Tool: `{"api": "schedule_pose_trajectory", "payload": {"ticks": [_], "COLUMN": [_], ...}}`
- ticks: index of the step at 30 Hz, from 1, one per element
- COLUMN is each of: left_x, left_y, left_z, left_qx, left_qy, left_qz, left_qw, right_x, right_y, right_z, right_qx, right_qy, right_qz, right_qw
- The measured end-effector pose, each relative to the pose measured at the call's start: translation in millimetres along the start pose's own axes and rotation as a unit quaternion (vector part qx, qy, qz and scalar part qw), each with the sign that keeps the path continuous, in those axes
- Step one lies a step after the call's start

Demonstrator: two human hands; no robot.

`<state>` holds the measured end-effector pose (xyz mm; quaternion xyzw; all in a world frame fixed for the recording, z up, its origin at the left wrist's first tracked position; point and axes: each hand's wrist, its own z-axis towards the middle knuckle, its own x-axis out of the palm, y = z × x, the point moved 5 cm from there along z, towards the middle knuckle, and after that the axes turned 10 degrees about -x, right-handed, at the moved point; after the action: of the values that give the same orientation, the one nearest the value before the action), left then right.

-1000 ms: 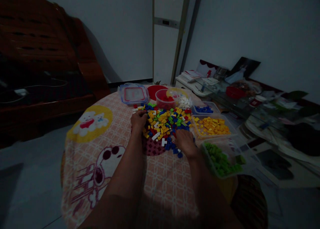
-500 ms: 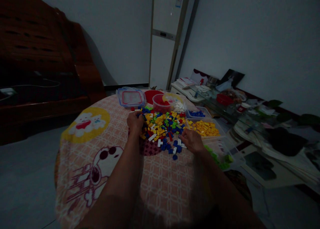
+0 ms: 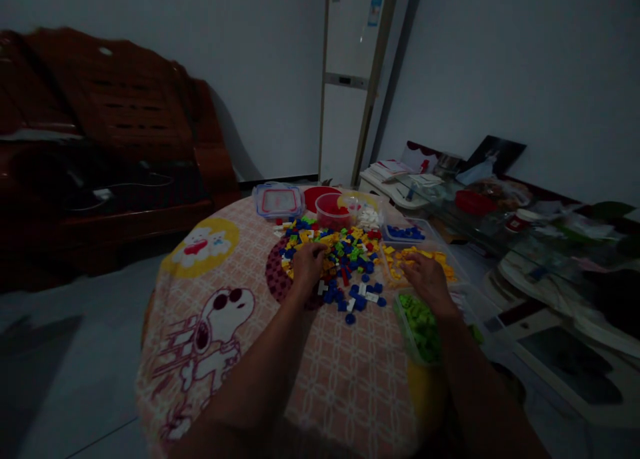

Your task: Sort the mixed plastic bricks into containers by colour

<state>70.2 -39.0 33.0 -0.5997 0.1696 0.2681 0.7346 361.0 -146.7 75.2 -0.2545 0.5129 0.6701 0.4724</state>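
A pile of small mixed toy building bricks in yellow, blue, green, red and white lies on the round table. My left hand is over the pile's left part, its fingers closed together beside yellow bricks; what they hold is too small and dark to make out. Above the clear box of yellow bricks is my right hand, fingers apart and nothing visible in them. Just below it, partly covered by my right forearm, stands a box of green bricks.
Behind the pile stand a round tub with red bricks, white bricks and a box of blue bricks. A clear lidded box is at the back left. A cluttered glass side table adjoins on the right.
My right hand has moved from the pile's right edge to above the yellow-brick box, its fingers now apart. My left hand has come nearer, over the pile. The camera view has turned left.
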Motion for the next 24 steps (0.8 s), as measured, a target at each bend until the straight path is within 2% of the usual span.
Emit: {"api": "schedule_pose_trajectory", "payload": {"ticks": [4, 9, 17, 19, 21, 24], "left_x": [5.2, 11.2, 16.8, 17.1, 23.8, 50.4], "left_y": [8, 0, -1, -10, -26, -60], "left_z": [-4, -5, -10, -14, -20, -31], "left_qx": [0.035, 0.092, 0.082, 0.081, 0.083, 0.097], "left_qy": [0.066, 0.108, 0.061, 0.051, 0.065, 0.131], "left_qz": [0.07, 0.135, 0.141, 0.109, 0.059, -0.017], "left_qw": [0.995, 0.981, 0.985, 0.989, 0.993, 0.987], "right_x": [-9, -11, -11, -15, -17, -15], "right_y": [-9, -18, -12, -12, -13, -14], "right_z": [-10, -12, -13, -14, -14, -12], "right_qx": [-0.006, -0.002, 0.036, 0.057, 0.069, 0.062], "right_qy": [0.01, 0.031, 0.022, 0.006, -0.002, 0.014], "right_qz": [-0.026, -0.092, -0.197, -0.213, -0.217, -0.206], "right_qw": [1.0, 0.995, 0.98, 0.975, 0.974, 0.977]}}
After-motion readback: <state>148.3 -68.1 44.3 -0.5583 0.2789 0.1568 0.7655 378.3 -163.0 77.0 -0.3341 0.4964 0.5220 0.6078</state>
